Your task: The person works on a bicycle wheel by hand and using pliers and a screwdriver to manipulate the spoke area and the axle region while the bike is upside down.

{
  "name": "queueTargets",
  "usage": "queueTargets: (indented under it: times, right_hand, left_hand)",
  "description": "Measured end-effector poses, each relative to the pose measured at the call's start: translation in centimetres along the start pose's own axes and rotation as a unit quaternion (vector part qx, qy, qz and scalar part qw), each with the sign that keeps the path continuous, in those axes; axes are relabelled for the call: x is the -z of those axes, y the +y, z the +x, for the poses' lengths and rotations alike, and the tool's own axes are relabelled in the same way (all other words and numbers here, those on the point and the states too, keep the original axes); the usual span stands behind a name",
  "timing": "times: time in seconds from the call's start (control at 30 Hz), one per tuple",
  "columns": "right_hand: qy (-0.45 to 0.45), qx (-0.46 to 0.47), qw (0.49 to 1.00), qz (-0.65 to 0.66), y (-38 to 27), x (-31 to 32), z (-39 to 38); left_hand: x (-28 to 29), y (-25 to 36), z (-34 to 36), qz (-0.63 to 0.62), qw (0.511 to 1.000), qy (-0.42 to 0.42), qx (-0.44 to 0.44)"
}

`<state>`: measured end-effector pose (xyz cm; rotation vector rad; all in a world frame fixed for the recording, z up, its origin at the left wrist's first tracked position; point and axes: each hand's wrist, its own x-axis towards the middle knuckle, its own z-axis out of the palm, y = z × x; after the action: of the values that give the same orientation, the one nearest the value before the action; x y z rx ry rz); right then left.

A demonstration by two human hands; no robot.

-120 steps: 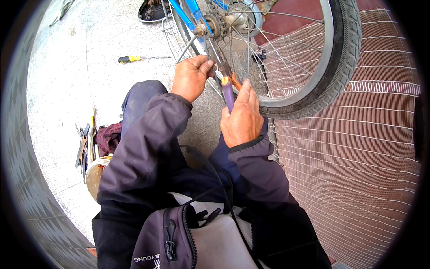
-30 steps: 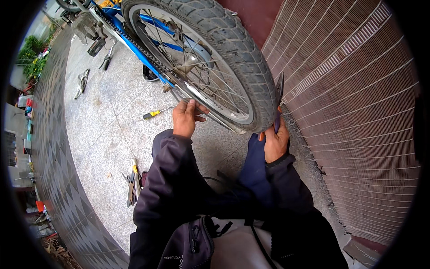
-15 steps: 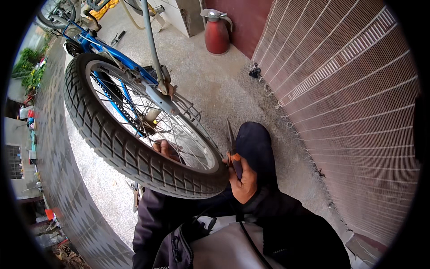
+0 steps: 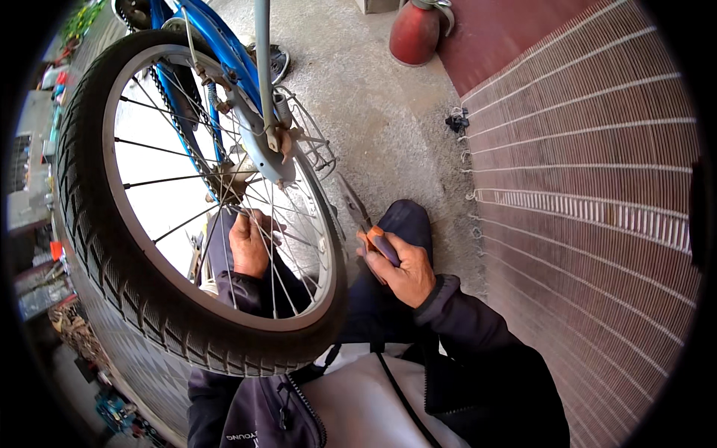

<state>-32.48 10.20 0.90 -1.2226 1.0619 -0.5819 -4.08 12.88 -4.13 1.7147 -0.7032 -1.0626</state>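
A bicycle wheel with a black treaded tyre and a silver rim stands in front of me, in a grey fork. Seen between the spokes, my left hand is closed just below the hub; spokes cross in front of it, and whatever its fingers pinch cannot be made out. To the right of the tyre, my right hand grips pliers by their orange and purple handles. The pliers' jaws point up and away, apart from the wheel, above my knee.
The bike's blue frame reaches away at the upper left. A wire rack sits beside the fork. A red jug stands near the far wall. A slatted brown mat hangs at the right. Behind the wheel lies a metal tool.
The view has shifted, and the wheel shows more openly from the side. My left hand has come up from behind the lower rim toward the hub. The pliers stay in my right hand.
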Motion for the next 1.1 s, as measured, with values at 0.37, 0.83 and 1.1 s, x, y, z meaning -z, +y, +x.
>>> queueTargets:
  times: [0.37,0.83,1.1]
  right_hand:
    - [-0.147,-0.116,0.982,-0.001,-2.2,3.3,3.6]
    - [-0.212,-0.126,0.958,0.147,-2.7,-0.4,1.6]
    - [-0.157,-0.087,0.982,0.067,-3.7,-0.8,1.5]
  left_hand:
    - [-0.8,1.3,0.4,0.047,0.999,-0.008,-0.013]
    - [-0.7,1.6,-0.7,0.027,0.999,0.004,-0.019]
    - [-0.8,0.4,-0.3,-0.023,1.0,0.006,-0.013]
